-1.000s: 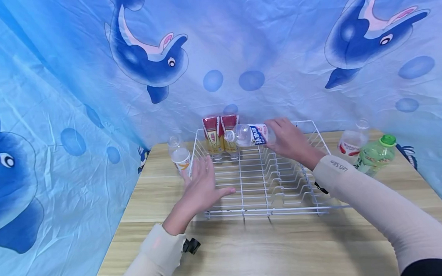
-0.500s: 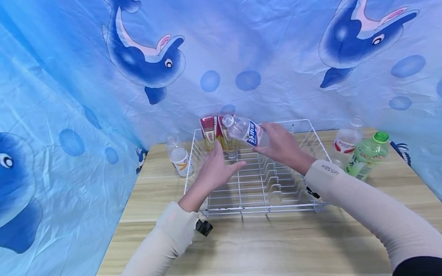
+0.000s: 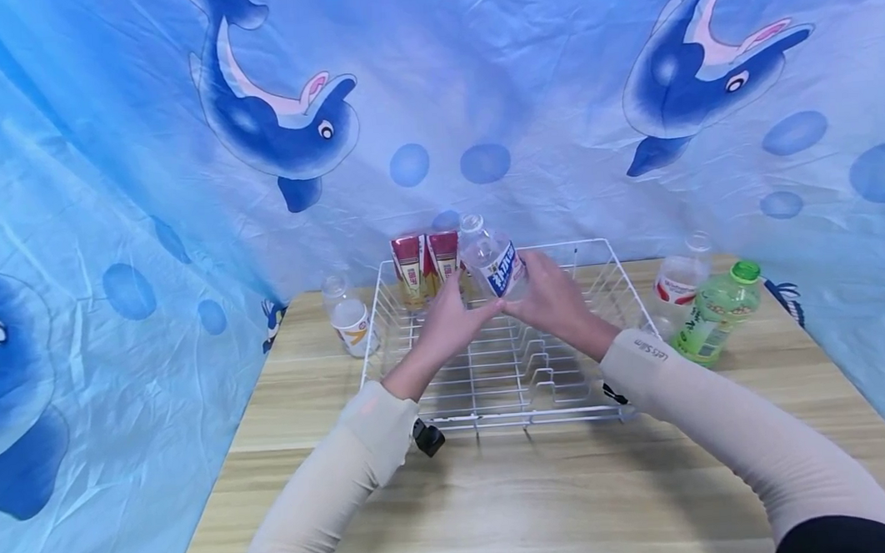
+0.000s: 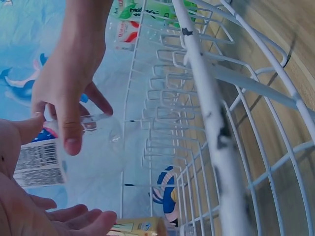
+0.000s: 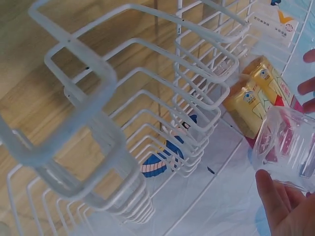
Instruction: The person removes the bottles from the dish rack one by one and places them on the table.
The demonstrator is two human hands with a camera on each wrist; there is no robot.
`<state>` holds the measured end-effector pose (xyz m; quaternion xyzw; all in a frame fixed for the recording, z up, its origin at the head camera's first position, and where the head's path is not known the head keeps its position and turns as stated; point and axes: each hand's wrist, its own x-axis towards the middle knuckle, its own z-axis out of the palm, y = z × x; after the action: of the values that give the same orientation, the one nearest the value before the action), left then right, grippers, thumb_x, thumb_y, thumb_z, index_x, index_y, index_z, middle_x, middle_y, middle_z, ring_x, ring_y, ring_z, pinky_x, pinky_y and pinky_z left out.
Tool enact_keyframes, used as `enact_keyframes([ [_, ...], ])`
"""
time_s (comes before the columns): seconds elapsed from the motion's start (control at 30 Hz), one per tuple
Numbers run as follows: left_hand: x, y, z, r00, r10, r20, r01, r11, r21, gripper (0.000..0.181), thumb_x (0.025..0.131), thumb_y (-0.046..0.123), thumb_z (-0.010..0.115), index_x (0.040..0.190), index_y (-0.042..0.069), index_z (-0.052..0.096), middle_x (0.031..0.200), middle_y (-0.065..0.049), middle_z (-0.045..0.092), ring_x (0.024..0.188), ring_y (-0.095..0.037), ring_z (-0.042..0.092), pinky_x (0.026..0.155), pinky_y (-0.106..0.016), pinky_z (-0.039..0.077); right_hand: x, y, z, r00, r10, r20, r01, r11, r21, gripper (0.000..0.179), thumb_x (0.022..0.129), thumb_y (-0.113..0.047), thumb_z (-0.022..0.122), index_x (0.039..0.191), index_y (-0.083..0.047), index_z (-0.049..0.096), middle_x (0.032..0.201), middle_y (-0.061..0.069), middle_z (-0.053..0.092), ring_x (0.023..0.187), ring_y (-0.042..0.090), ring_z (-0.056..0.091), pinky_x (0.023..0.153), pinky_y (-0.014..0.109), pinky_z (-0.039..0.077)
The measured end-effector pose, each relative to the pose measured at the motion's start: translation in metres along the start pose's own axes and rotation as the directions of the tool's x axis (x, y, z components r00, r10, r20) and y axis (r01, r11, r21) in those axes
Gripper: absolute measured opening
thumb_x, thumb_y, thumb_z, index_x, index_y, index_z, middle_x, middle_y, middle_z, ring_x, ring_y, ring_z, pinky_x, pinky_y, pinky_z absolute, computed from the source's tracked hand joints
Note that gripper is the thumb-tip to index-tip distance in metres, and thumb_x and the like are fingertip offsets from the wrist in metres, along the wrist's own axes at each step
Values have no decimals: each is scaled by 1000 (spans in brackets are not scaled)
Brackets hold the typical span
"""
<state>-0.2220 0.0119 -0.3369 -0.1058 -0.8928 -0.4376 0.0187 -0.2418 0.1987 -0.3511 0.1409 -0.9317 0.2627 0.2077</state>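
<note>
My right hand (image 3: 552, 302) grips a clear plastic bottle (image 3: 494, 264) with a blue and white label around its lower part. It is tilted, mouth up and to the left, above the back of a white wire dish rack (image 3: 495, 421). My left hand (image 3: 447, 325) is at the bottle's left with fingers extended, its thumb tip close to the right thumb. In the left wrist view the left fingers (image 4: 81, 216) stay apart from the bottle's base; whether the thumb touches it I cannot tell. Behind stand two red and yellow cartons (image 3: 410, 270) inside the rack.
Left of the rack stands a clear bottle with a white and orange label (image 3: 350, 319). To its right are a clear bottle with a red and white label (image 3: 679, 285) and a green-capped bottle (image 3: 718, 312). Wooden tabletop (image 3: 529, 497) extends in front; a blue dolphin-print curtain (image 3: 522, 80) hangs behind.
The bottle has turned from lying sideways to a more upright tilt in my right hand. My left hand has moved right and up, from the rack's left side to beside the bottle.
</note>
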Motion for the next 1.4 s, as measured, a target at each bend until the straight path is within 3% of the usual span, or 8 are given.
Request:
enact_keyframes([
  [0.2,7,-3,8,1000,23,-20,-24,998,-60,86,76,49,75,144,13,36,139,-12,48,124,-31,47,98,-50,41,-1,-4,5,999,42,11,-42,997,61,78,64,-47,82,123,-6,51,102,6,58,85,23,56,70,40,50],
  [0.4,13,-4,13,999,23,-22,-25,996,-89,80,76,50,75,138,14,41,131,-7,53,118,-27,52,93,-44,46,-2,-5,8,999,50,8,-51,995,82,77,64,-48,81,121,-6,50,97,4,57,79,21,55,65,36,50],
  [0.63,18,1,15,999,18,-45,-22,995,-102,78,74,56,74,133,15,45,118,-3,59,100,-21,59,74,-35,52,-1,-8,5,998,56,-1,-56,995,86,80,65,-52,80,122,-5,49,98,6,57,82,23,57,68,39,51],
  [0.93,18,3,11,997,58,-52,-62,995,-83,73,73,58,74,126,14,50,111,0,61,96,-17,60,76,-34,53,-4,-13,-3,998,60,7,-61,996,61,83,66,-55,80,121,-2,48,98,8,59,84,25,59,71,39,51],
  [1.17,20,6,6,994,101,-32,-104,989,-105,70,74,57,74,124,14,53,107,-1,64,85,-14,62,65,-29,54,-14,-20,-29,987,97,130,-101,995,23,92,68,-59,78,135,-7,43,109,8,59,93,24,59,71,40,51],
  [1.4,23,6,6,994,109,-19,-110,989,-94,73,74,56,74,130,14,53,115,-2,64,90,-13,62,70,-29,53,-41,-12,-50,961,132,244,-122,991,-58,81,80,-43,73,142,-5,38,137,18,47,122,37,45,95,55,41],
])
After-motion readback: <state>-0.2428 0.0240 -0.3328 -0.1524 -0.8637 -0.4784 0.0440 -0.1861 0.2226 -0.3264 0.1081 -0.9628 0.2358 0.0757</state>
